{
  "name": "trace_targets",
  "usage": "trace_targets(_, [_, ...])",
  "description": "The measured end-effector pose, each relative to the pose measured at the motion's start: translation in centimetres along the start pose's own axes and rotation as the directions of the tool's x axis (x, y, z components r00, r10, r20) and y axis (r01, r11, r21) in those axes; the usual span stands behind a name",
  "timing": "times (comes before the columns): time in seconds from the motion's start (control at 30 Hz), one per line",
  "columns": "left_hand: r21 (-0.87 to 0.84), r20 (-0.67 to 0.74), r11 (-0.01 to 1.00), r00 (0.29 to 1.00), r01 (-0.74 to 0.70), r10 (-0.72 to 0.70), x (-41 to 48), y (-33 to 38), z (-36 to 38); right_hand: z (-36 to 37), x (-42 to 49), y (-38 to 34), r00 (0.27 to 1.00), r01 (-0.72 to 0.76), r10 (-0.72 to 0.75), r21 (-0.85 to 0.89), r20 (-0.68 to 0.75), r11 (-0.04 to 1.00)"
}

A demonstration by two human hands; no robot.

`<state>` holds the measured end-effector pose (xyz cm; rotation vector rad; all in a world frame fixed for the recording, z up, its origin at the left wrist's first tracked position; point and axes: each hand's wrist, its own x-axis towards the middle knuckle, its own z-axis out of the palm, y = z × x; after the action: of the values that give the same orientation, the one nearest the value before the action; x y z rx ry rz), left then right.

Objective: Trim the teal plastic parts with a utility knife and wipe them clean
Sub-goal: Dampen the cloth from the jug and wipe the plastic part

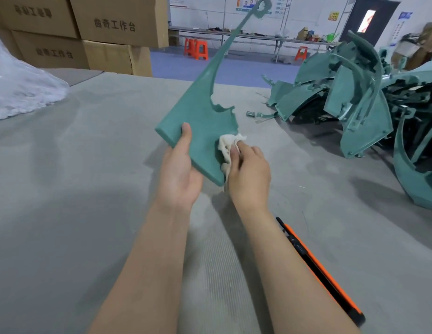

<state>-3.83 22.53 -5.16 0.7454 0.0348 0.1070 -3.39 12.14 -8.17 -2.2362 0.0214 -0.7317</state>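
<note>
Teal part (200,116): flat wedge; long thin stem; jagged right edge.

Teal part (200,112) aloft, cloth (228,147) against it

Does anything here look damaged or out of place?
The teal part in the left hand has a ragged, torn-looking edge just above the cloth the right hand holds. Possibly untrimmed flash rather than damage. Nothing else stands out.
</note>
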Motion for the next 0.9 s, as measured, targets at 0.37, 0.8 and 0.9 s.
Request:
trace_targets(0.37, [0.199, 0.078, 0.975, 0.993, -0.101, 0.087, 0.0, -0.8, 0.1, 0.2, -1.0, -2.3, 0.985, 0.167, -0.17, 0.085, 0.032, 0.982])
trace_targets(0.8, [0.193, 0.121, 0.981, 0.992, 0.012, -0.036, 0.1, -1.2, 0.0, -0.3, 0.5, -0.3, 0.991, -0.108, 0.11, 0.039, -0.074, 0.993])
trace_targets(0.9, [0.173, 0.076, 0.983, 0.994, 0.06, -0.074, 0.4, -1.0, 0.0, 0.6, -1.6, -2.2, 0.99, 0.132, -0.129, 0.074, -0.051, 0.988])
